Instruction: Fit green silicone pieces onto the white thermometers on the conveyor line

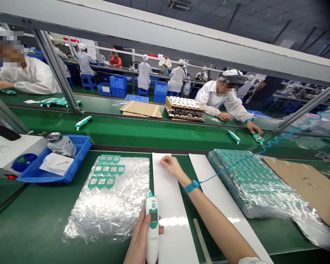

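My left hand [140, 240] is closed round a white and teal handheld thermometer [153, 227], held upright near the front edge. My right hand [171, 165] rests curled on the far end of a long white strip [172, 205], fingers pinched together; what they hold, if anything, is too small to see. A blue wrist strap [191, 186] with a coiled cord circles that wrist. To the left lies a clear plastic sheet [112, 205] with several teal button pieces [106, 176] on it.
A second white strip [222, 201] lies to the right, beside a bagged stack of teal parts [250, 179] and cardboard [305, 183]. A blue tray [77, 161] with a bottle [61, 143] stands left. Across the belt, a person's hand [254, 128] reaches toward thermometers.
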A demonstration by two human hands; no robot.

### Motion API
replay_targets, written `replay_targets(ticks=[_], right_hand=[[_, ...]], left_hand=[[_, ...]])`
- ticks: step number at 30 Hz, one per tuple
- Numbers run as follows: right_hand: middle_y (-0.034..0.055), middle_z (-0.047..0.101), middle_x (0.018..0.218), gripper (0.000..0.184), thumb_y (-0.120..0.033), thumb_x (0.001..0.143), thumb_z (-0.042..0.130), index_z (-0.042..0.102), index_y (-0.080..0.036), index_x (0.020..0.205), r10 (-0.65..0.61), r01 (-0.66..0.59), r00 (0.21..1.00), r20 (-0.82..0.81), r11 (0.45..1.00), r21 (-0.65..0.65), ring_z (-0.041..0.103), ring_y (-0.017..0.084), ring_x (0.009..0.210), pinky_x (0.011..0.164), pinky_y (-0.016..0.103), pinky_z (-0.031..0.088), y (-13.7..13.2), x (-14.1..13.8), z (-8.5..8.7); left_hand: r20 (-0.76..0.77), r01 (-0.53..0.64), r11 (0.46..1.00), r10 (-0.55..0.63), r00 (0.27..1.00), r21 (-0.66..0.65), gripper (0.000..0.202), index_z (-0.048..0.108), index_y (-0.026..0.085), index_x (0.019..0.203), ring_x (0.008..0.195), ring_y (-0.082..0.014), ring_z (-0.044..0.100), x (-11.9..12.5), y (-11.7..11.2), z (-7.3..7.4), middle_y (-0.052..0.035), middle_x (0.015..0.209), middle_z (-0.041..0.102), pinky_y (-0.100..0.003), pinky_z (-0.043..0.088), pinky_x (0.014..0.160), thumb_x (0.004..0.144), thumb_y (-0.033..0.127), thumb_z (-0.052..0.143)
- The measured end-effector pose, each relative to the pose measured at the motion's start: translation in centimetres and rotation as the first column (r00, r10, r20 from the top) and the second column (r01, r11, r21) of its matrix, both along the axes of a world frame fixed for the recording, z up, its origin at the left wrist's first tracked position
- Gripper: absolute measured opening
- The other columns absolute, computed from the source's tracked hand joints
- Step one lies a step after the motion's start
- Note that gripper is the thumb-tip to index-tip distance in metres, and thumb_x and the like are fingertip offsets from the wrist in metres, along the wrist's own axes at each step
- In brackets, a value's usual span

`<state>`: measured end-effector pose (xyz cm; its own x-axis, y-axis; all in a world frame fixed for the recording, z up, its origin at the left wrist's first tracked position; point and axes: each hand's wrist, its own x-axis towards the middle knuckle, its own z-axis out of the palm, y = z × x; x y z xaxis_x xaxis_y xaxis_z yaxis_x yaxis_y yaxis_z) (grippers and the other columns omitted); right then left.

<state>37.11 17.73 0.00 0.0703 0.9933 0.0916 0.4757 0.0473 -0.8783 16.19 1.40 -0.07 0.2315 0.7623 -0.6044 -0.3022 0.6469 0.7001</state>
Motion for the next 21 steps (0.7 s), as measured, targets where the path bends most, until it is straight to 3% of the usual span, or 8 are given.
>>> replay_targets(ticks=[2,5,8,11,21], right_hand=[[-0.0002,0.054,0.062,0.019,-0.033,0.076,0.058,0.054,-0.016,0.068,0.015,-0.017,0.997,-0.076,1.0,-0.021,0.047,0.011,0.056,0.053,0.024,0.037,-1.1,-0.6,1.3],[-0.0002,0.055,0.063,0.026,-0.039,0.075,0.063,0.056,-0.015,0.069,0.088,-0.102,0.97,-0.228,0.993,-0.052,0.047,0.01,0.056,0.053,0.023,0.04,-4.6,-3.0,3.9],[-0.0013,0.054,0.062,0.027,-0.039,0.073,0.07,0.059,-0.014,0.071,0.168,-0.25,0.871,-0.461,0.96,-0.123,0.046,0.009,0.054,0.052,0.022,0.039,-8.5,-6.0,6.0],[-0.0014,0.054,0.061,0.028,-0.038,0.072,0.072,0.058,-0.014,0.069,0.178,-0.321,0.814,-0.553,0.931,-0.173,0.045,0.008,0.052,0.049,0.021,0.037,-11.0,-8.4,7.0],[-0.002,0.055,0.056,0.03,-0.04,0.076,0.07,0.056,-0.014,0.071,0.141,-0.317,0.801,-0.582,0.925,-0.212,0.05,0.008,0.043,0.044,0.02,0.038,-12.1,-10.0,6.3]], left_hand=[[0.107,0.035,0.994,-0.024,0.994,-0.102,0.058,0.069,0.016,0.1,0.082,-0.0289,0.064,-0.1,0.6,1.7,-0.0124,0.084,0.07,-0.042,0.048,0.085,0.07,0.066,0.063],[0.212,0.006,0.998,0.006,0.977,-0.058,0.057,0.066,0.013,0.097,0.058,-0.0187,0.056,-0.9,1.0,3.5,-0.0048,0.058,0.061,-0.03,0.047,0.064,0.079,0.065,0.053],[0.301,-0.074,0.997,0.078,0.951,-0.023,0.048,0.064,0.013,0.091,0.056,-0.0165,0.052,-1.9,1.1,4.0,-0.0059,0.059,0.063,-0.028,0.043,0.059,0.084,0.059,0.051],[0.301,-0.114,0.993,0.106,0.948,0.007,0.041,0.063,0.013,0.086,0.057,-0.0176,0.053,-2.3,1.1,3.9,-0.0073,0.061,0.064,-0.031,0.044,0.06,0.085,0.053,0.052],[0.274,-0.165,0.985,0.146,0.951,0.05,0.037,0.064,0.011,0.09,0.061,-0.0174,0.054,-2.1,0.8,4.1,-0.0077,0.071,0.066,-0.03,0.046,0.058,0.085,0.046,0.055]])
